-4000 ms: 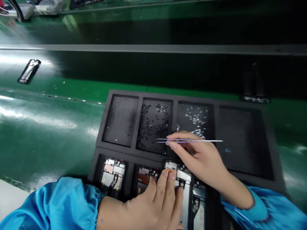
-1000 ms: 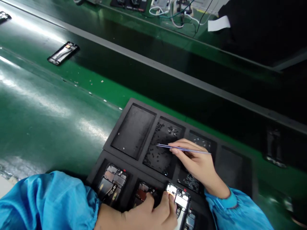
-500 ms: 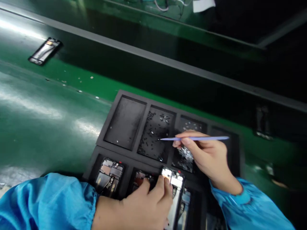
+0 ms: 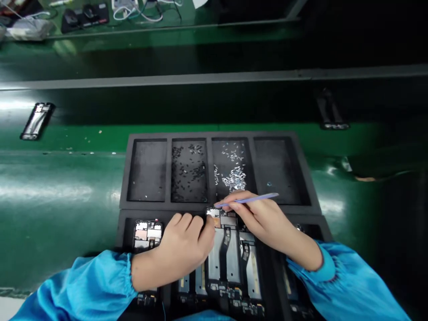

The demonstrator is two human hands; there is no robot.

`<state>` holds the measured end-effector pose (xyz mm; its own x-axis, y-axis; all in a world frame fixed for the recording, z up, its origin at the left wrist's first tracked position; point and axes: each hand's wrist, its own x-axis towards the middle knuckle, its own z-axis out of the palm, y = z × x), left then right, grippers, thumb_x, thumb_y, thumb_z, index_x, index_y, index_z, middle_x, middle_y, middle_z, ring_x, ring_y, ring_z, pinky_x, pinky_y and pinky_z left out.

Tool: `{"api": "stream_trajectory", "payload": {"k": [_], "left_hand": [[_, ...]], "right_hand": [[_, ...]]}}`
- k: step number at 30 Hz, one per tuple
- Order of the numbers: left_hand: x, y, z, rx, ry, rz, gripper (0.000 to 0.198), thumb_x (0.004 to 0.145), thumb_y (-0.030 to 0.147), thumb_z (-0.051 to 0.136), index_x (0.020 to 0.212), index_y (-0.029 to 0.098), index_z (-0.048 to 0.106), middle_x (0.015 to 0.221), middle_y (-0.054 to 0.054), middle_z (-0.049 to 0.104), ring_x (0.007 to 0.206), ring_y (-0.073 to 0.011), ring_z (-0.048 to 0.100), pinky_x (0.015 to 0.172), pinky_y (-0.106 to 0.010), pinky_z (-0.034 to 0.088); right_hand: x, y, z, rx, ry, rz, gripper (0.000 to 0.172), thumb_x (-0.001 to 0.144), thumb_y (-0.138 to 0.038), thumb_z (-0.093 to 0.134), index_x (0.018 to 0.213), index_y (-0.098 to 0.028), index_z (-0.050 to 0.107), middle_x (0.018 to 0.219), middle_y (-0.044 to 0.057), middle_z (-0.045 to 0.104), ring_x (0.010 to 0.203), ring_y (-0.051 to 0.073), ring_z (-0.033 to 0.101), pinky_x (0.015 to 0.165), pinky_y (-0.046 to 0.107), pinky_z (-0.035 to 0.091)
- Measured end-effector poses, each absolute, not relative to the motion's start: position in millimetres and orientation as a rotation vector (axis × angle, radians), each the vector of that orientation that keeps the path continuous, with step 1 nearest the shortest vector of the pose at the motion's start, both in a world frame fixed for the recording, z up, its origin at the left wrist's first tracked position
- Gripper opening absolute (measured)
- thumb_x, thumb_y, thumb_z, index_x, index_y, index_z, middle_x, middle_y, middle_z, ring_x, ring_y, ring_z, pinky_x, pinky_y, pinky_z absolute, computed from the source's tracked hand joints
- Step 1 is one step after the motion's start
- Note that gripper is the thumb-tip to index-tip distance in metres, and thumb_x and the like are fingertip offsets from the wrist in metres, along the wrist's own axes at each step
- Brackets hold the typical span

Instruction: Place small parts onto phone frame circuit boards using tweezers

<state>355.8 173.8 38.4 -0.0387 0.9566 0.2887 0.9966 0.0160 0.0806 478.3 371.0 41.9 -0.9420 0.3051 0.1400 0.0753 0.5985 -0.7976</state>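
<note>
My right hand (image 4: 261, 218) is closed on a thin purple tweezers-like tool (image 4: 249, 199), its tip at the top edge of an opened phone (image 4: 222, 254). My left hand (image 4: 187, 240) lies against that phone's upper left side, its fingers curled and thumb at the edge. The phone rests across a black foam tray (image 4: 207, 208), over other phone parts. Behind it, one tray compartment holds many small silvery pieces (image 4: 236, 176) and another holds small dark pieces (image 4: 189, 171).
Another opened phone (image 4: 147, 234) sits in the tray at the left. Single phone units lie on the green bench at far left (image 4: 37, 121) and far right (image 4: 331, 111). Cables (image 4: 137, 11) and a dark mat (image 4: 85, 18) are at the back.
The view has levelled and shifted. The tool's tip has moved from above the dark pieces to the phone's top edge, and my left hand is now at the phone's upper left side.
</note>
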Motion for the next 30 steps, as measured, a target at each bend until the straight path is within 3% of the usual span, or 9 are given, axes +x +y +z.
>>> {"api": "stream_trajectory", "payload": {"k": [18,30], "left_hand": [[354.2,178.1,38.8,-2.050,-2.128,-0.325,0.042,0.097,0.025,0.059,0.133,0.005,0.062,0.073,-0.002,0.054,0.064,-0.0217,0.051,0.059,-0.038,0.034],[354.5,174.3,31.3,-2.112,-2.076,-0.299,0.044,0.098,0.024,0.059,0.135,0.000,0.060,0.063,0.001,0.053,0.057,-0.0186,0.049,0.057,-0.037,0.034]], "right_hand": [[481.7,377.2,32.7,-0.285,-2.499,1.193,0.025,0.106,-0.017,0.047,0.096,-0.020,0.070,0.097,0.005,0.076,0.086,0.015,0.076,0.078,0.024,0.064],[480.3,373.3,46.2,-0.180,-2.597,1.176,0.023,0.107,-0.021,0.045,0.105,-0.020,0.069,0.100,0.006,0.078,0.094,0.020,0.077,0.082,0.031,0.066]]}}
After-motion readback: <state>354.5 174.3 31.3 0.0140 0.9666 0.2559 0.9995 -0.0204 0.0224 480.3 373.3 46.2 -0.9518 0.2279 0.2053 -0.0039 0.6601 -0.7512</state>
